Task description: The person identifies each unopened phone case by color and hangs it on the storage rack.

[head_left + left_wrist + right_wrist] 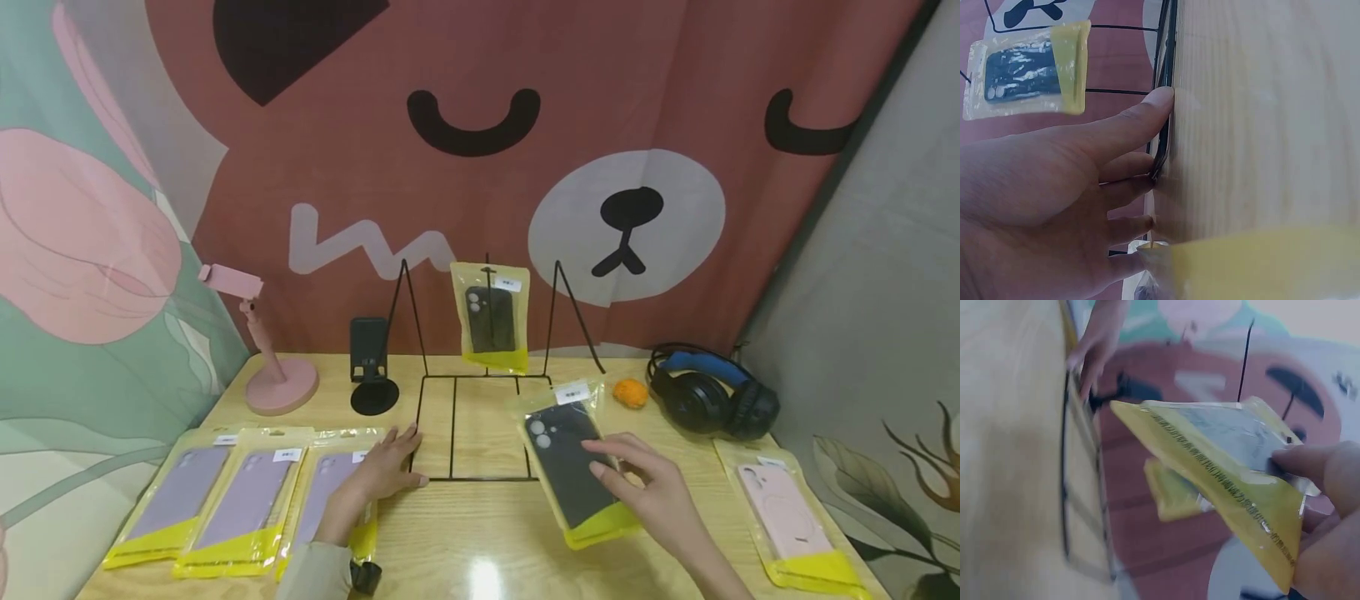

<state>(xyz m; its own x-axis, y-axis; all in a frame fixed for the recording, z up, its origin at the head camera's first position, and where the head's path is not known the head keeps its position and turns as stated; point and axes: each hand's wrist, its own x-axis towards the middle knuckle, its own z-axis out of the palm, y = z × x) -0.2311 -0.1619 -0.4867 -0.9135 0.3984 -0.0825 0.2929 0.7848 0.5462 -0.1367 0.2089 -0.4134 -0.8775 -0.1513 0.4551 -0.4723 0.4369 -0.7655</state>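
Yellow-edged plastic wraps the black phone case (573, 467) that the right hand (656, 492) holds right of centre, just off the near right corner of the wire display rack (480, 417); thumb and fingers pinch the packet, and the right wrist view shows what the head view hides, that it is lifted clear of the wooden table (480, 550) with fingers under its yellow end. Black cases in packets number two: this one and a second packet (491, 317) hanging from the rack's central hook, farther back. Left of the rack, the left hand (386, 467) lies with straight fingers on the table; the head view puts it at the rack's near left corner, and only the left wrist view shows the fingertips (1160, 100) touching the rack's black wire base. Under and beside that hand lie three packets of purple cases (225, 500) in a row at the near left. One pink case packet (791, 517) lies at the near right, well apart from the hands. Farther back stand two phone stands, a pink one (266, 358) at far left and a black one (371, 367) just beside the rack. One pair of black headphones (708, 392) sits far right, with one small orange thing (630, 392) just left of it.
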